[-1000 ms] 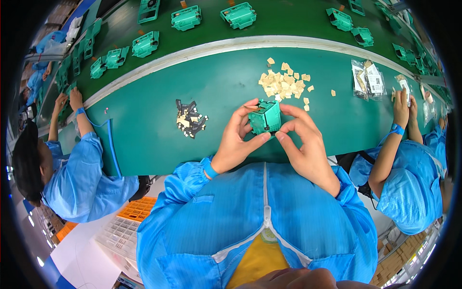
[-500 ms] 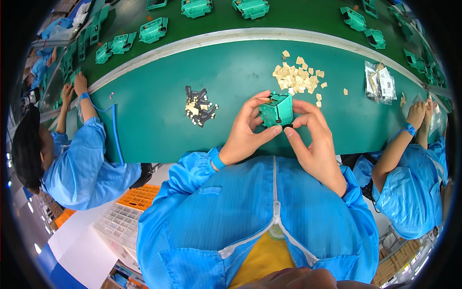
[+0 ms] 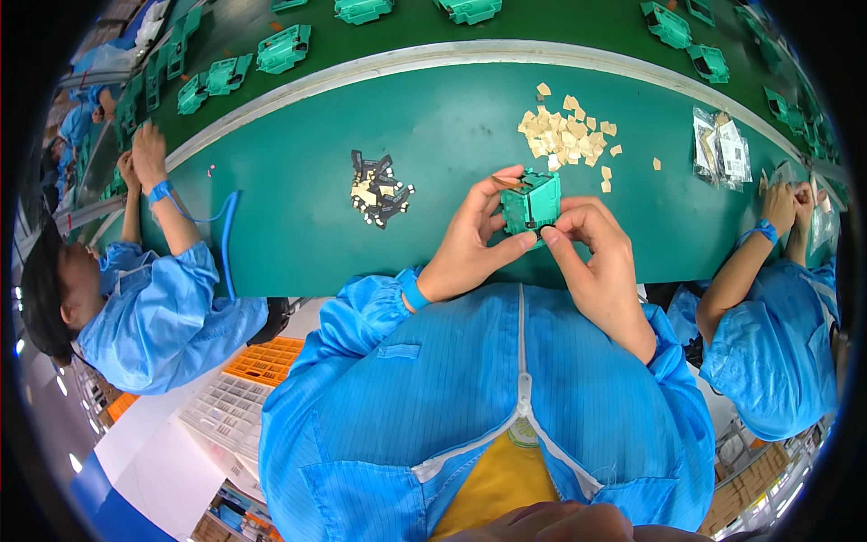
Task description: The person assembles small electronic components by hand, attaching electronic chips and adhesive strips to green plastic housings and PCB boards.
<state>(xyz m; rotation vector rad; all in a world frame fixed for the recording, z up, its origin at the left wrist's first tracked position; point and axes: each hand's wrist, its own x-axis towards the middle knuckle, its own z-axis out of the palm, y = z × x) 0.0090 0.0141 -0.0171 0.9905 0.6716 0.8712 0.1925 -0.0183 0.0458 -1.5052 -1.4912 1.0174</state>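
My left hand (image 3: 467,246) grips a small boxy teal plastic housing (image 3: 539,198) above the green worktop, fingers behind it and thumb at its lower edge. A thin brownish strip (image 3: 508,182) shows at the housing's upper left. My right hand (image 3: 598,262) is closed at the housing's lower right, thumb and forefinger pinching a small black piece (image 3: 545,236) against its lower edge. Whether that piece is seated in the housing cannot be made out. Beyond the hands lies a pile of cream-coloured flat pieces (image 3: 562,135). Left of them lies a heap of black strips with pale ends (image 3: 384,191).
Past a pale rail (image 3: 433,56), several teal housings (image 3: 284,49) sit on a dark green belt. Clear bags with parts (image 3: 720,154) lie at the right. Co-workers in blue sit left (image 3: 158,316) and right (image 3: 772,334). A blue cord (image 3: 228,244) hangs over the left worktop.
The housing has turned slightly in my left hand, so the brownish strip shows more. My right fingers stay at its lower edge. The view has shifted a little.
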